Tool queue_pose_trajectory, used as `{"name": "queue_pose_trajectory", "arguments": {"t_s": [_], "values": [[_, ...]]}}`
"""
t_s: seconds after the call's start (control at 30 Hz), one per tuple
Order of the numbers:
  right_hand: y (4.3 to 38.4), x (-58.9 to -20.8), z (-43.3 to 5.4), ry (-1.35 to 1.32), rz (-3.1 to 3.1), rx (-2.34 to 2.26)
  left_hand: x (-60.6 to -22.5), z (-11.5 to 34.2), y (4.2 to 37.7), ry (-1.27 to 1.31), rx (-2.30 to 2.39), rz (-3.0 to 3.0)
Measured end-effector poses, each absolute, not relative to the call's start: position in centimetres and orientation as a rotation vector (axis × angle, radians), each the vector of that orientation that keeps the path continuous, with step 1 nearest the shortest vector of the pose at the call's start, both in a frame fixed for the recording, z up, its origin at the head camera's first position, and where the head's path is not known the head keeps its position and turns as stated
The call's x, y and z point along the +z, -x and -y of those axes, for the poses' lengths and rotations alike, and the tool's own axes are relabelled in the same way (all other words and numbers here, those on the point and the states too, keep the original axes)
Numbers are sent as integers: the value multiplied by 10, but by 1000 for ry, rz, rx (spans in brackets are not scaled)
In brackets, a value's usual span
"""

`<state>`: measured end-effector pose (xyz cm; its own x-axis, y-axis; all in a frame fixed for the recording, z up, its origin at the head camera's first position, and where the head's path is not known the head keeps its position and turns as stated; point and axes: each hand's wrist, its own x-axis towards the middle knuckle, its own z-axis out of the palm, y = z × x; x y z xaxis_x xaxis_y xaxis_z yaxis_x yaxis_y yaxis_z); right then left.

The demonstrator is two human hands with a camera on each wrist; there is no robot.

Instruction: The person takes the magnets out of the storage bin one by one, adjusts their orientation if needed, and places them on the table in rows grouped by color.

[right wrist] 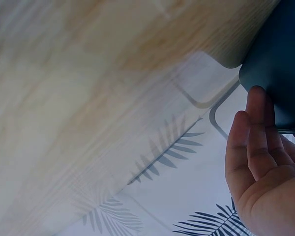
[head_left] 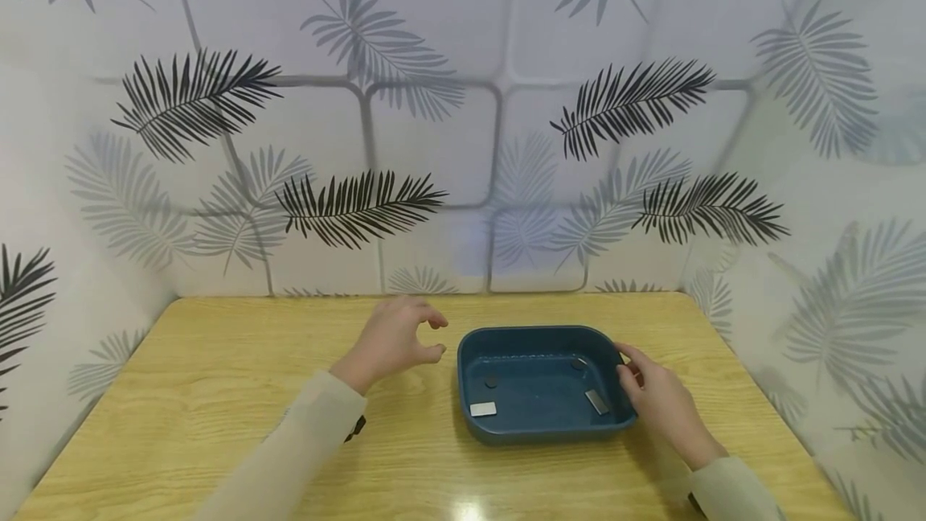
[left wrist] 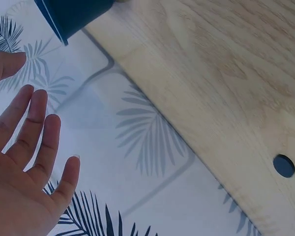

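At the right hand (head_left: 661, 404), we see fingers clamped on the right rim of the tray (head_left: 546, 435). The left hand (head_left: 394, 344) holds nothing; its thumb and fingers stand apart in a loose C, just beside the tray's left wall and not touching it. We judge the work to be partway: 1 hand has its hold, and 4 small pieces lie inside. The left hand's part looks not yet done, though we cannot tell how much is left in all.

The tray stands upright on the worktop (head_left: 239, 376), right of its middle. It is deep blue, a rounded rectangle with fairly tall walls and a slight sheen. On its floor, a white block (head_left: 483, 409) lies in the near left corner, a grey block (head_left: 596, 402) sits tilted near the right wall, and 2 dark discs lie further back, 1 on each side.

The left wrist view also shows a dark oval (left wrist: 284, 165) on the worktop; we cannot tell whether it is a piece or a hole. Beyond stands the leaf-patterned wall (head_left: 434, 135).
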<state>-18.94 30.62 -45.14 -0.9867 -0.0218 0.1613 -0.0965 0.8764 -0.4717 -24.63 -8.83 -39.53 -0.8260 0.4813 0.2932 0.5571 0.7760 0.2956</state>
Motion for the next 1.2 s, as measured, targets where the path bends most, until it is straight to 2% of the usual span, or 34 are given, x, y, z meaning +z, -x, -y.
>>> {"name": "queue_pose_trajectory", "arguments": {"t_s": [0.43,1.2], "values": [[189,-451,-306,-106,2874,755,-393,53,241,954,-610,2794],[189,-452,-305,-96,2884,783,-418,13,235,1186,-209,2886]]}}
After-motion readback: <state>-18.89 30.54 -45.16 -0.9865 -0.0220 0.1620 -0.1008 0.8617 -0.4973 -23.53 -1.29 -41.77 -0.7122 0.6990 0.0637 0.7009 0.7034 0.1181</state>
